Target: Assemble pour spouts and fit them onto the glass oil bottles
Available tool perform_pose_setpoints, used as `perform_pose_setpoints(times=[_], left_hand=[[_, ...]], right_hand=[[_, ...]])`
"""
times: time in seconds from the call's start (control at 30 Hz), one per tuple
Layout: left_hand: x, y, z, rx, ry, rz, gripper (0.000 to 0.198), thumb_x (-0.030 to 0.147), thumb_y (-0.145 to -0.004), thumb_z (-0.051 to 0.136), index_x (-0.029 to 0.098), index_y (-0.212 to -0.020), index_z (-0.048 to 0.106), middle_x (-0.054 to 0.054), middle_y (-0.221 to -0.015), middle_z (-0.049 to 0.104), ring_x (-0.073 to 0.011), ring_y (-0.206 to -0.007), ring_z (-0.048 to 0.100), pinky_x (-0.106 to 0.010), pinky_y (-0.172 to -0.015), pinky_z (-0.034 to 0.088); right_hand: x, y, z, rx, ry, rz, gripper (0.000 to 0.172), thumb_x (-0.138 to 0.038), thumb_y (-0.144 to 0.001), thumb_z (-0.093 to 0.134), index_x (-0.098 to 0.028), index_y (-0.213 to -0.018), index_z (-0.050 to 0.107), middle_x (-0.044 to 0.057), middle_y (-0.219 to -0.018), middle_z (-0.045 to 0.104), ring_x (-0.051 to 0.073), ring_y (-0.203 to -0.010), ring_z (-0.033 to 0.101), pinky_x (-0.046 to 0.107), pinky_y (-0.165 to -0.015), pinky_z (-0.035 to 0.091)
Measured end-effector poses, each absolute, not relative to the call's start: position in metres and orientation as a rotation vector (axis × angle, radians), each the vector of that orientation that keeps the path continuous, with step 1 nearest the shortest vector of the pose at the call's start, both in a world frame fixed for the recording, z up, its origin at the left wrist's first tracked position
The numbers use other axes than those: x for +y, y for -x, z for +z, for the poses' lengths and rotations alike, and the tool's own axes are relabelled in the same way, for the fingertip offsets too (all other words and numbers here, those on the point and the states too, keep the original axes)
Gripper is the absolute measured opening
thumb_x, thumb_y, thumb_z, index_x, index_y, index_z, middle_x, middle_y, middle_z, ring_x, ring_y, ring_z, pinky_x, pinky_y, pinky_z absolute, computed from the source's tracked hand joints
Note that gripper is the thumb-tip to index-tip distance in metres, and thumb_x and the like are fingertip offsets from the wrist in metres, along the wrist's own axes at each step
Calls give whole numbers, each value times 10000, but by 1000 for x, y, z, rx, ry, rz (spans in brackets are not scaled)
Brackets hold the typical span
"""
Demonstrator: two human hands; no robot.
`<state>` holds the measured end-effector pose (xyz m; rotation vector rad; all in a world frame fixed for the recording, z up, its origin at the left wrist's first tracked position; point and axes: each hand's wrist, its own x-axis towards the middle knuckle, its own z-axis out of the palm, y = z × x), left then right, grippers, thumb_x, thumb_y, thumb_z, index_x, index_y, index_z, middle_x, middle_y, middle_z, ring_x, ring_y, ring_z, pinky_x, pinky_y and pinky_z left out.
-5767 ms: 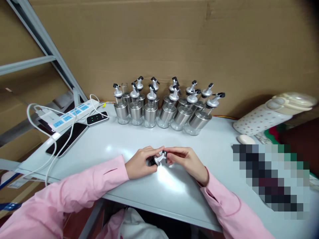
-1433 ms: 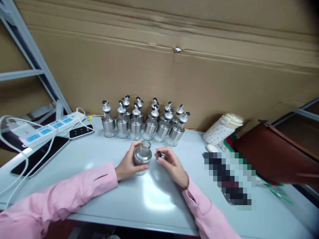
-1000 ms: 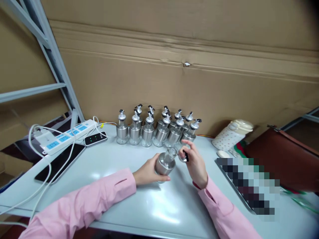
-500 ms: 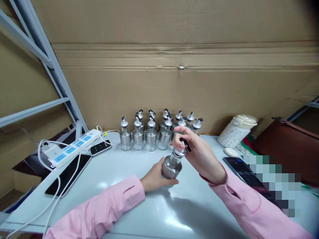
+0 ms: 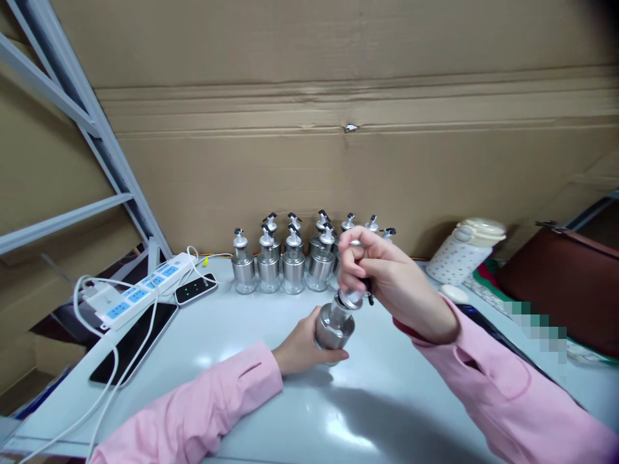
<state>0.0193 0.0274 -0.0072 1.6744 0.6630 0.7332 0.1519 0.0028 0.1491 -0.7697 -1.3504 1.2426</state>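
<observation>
My left hand (image 5: 302, 345) is wrapped round the steel body of a glass oil bottle (image 5: 333, 325) that stands slightly tilted on the white table (image 5: 232, 328). My right hand (image 5: 387, 280) is closed from above on the pourer cap (image 5: 352, 298) sitting on the bottle's neck; a black lever tip pokes out below the fingers. Both sleeves are pink. Just behind the hands, a group of several capped bottles (image 5: 283, 261) of the same kind stands in rows against the cardboard wall.
A white power strip (image 5: 145, 293) with cables, a small black device (image 5: 196, 288) with green lights and a dark tablet (image 5: 133, 332) lie at the left. A spotted white flask (image 5: 467, 251), a white mouse (image 5: 454, 293) and a brown bag (image 5: 561, 283) sit at the right.
My left hand took a bare bottle from the row and stood it on the table. My right hand carried the pourer cap onto its neck and now grips it from above.
</observation>
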Motion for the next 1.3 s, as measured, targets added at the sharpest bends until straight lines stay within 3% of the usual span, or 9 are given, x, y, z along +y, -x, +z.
perform_pose_setpoints(times=[0.1,0.2,0.77,1.1,1.3], left_hand=[[28,-19,-9,662,-1672,726,569,283,-581,774,170,-1049,470,-35,-919,569,-188,-837,517,-319,-764,401],[28,-19,-8,677,-1694,719,574,285,-580,776,165,-1050,469,-37,-924,572,-190,-836,521,-319,-762,405],[29,-19,-10,725,-1766,698,548,300,-591,759,169,-1031,458,-51,-961,573,-217,-872,520,-348,-783,398],[27,-19,-5,712,-1759,693,516,301,-583,758,159,-983,464,-51,-934,567,-208,-841,516,-336,-754,403],[27,-19,-6,728,-1776,663,529,308,-582,760,160,-988,455,-54,-934,579,-210,-833,521,-337,-738,402]], right_hand=[[8,-149,158,-1421,828,1371,241,-69,-524,411,-192,-715,492,-100,-452,309,35,-360,201,172,-362,198],[14,-147,161,-1463,883,1456,232,-77,-482,392,-178,-661,498,-103,-403,279,30,-345,160,163,-339,124],[33,-140,165,-1825,1092,1653,244,-90,-445,344,-173,-618,496,-91,-365,263,42,-343,152,154,-326,131],[34,-140,159,-1737,1079,1735,221,-88,-441,349,-171,-591,489,-97,-370,237,32,-343,127,146,-322,122],[30,-141,150,-1702,1008,1627,205,-103,-427,335,-168,-555,483,-82,-335,299,37,-311,176,146,-309,123]])
